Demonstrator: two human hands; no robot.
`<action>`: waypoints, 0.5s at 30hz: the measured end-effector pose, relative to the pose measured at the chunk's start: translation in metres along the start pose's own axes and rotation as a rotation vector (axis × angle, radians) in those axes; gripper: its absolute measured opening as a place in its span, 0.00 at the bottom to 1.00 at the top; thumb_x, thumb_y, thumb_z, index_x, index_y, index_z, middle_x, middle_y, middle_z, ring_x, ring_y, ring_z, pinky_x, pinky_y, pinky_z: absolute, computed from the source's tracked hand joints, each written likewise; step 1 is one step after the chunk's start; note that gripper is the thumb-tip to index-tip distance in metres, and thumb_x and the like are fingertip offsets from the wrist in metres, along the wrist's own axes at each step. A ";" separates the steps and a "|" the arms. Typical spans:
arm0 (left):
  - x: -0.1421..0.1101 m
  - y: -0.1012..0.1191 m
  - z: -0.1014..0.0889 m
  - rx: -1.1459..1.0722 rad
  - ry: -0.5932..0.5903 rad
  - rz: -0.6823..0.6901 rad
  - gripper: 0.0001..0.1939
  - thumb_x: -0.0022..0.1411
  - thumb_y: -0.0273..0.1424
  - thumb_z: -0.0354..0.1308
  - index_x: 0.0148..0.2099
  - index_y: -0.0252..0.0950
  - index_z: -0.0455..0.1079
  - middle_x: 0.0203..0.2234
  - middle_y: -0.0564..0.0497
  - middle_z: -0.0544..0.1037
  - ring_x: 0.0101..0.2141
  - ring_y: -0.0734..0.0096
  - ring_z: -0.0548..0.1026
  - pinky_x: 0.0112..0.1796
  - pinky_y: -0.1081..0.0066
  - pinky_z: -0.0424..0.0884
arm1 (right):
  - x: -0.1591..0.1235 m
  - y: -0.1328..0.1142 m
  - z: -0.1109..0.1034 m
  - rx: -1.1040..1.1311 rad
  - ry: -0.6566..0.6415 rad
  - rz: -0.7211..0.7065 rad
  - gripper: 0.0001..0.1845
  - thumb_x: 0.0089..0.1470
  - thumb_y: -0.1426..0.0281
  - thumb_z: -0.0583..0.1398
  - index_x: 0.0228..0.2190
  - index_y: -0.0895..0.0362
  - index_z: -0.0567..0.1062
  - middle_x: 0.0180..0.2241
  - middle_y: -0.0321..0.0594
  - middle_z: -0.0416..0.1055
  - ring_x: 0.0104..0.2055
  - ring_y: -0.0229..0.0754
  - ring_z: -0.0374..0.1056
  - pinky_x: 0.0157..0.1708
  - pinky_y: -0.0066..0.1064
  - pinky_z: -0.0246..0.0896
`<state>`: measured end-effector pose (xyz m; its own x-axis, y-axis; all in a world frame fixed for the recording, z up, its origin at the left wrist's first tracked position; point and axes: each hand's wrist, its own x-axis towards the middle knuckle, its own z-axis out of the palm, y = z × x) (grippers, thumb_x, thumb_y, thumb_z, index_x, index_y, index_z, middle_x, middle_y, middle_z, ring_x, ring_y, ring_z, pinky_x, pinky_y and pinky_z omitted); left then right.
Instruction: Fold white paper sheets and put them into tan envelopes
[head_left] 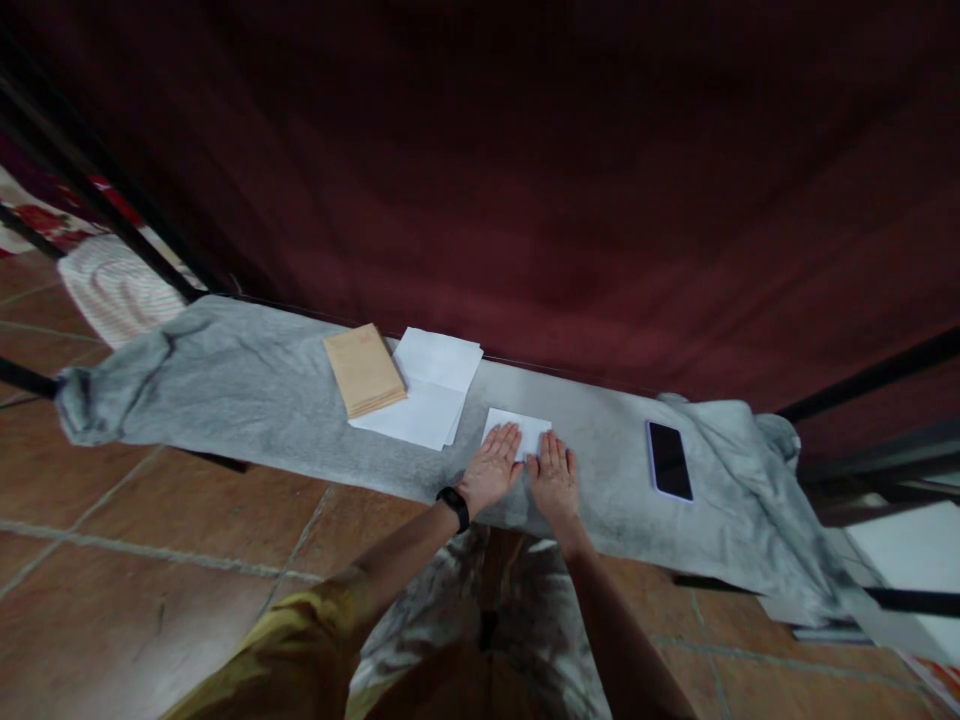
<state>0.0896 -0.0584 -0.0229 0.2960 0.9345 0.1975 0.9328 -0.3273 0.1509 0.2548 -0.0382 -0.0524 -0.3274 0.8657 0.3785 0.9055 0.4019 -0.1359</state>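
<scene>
A small folded sheet of white paper (530, 428) lies flat on the grey cloth in front of me. My left hand (493, 462), with a black band on its wrist, rests flat over the paper's left part, fingers stretched out. On its lower right corner lies my right hand (554, 477), also flat with straight fingers. Both hands touch the paper, and they cover its lower edge. To the left are larger white sheets (431, 390) with a crease across them. A stack of brown envelopes (365, 370) overlaps their left side.
The grey cloth (255, 390) covers a long narrow surface and is bunched at both ends. A phone (670, 460) with a dark screen lies to the right. Behind hangs a dark red curtain (525, 220). Dark metal bars (885, 370) stand at both ends, above a tiled floor (187, 510).
</scene>
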 end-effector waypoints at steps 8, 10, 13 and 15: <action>0.007 -0.003 0.001 -0.055 -0.044 0.037 0.28 0.73 0.36 0.38 0.70 0.28 0.54 0.69 0.40 0.56 0.69 0.65 0.50 0.67 0.58 0.45 | 0.005 -0.001 -0.003 0.037 -0.027 0.037 0.27 0.69 0.68 0.45 0.64 0.66 0.60 0.65 0.59 0.60 0.68 0.53 0.53 0.65 0.54 0.45; 0.010 -0.004 0.001 -0.049 -0.049 0.011 0.28 0.73 0.35 0.37 0.70 0.28 0.53 0.69 0.40 0.56 0.69 0.64 0.51 0.67 0.58 0.46 | 0.013 -0.007 -0.002 0.082 -0.040 0.049 0.27 0.69 0.69 0.44 0.64 0.67 0.60 0.65 0.58 0.59 0.69 0.51 0.52 0.65 0.52 0.46; 0.016 -0.009 0.001 -0.024 -0.061 -0.071 0.29 0.72 0.32 0.36 0.70 0.26 0.53 0.69 0.39 0.57 0.69 0.63 0.50 0.67 0.58 0.48 | 0.029 -0.021 0.002 0.171 -0.093 0.039 0.28 0.69 0.68 0.42 0.65 0.66 0.58 0.66 0.55 0.58 0.69 0.48 0.52 0.66 0.46 0.48; 0.019 -0.013 0.002 -0.001 -0.069 -0.128 0.29 0.71 0.30 0.36 0.70 0.25 0.52 0.68 0.39 0.57 0.69 0.62 0.50 0.67 0.58 0.48 | 0.037 -0.031 0.006 0.196 -0.138 0.004 0.28 0.70 0.68 0.42 0.66 0.62 0.59 0.66 0.51 0.59 0.69 0.46 0.52 0.66 0.45 0.47</action>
<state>0.0841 -0.0358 -0.0232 0.1885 0.9759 0.1100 0.9634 -0.2055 0.1719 0.2132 -0.0167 -0.0392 -0.3695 0.8948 0.2506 0.8419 0.4365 -0.3174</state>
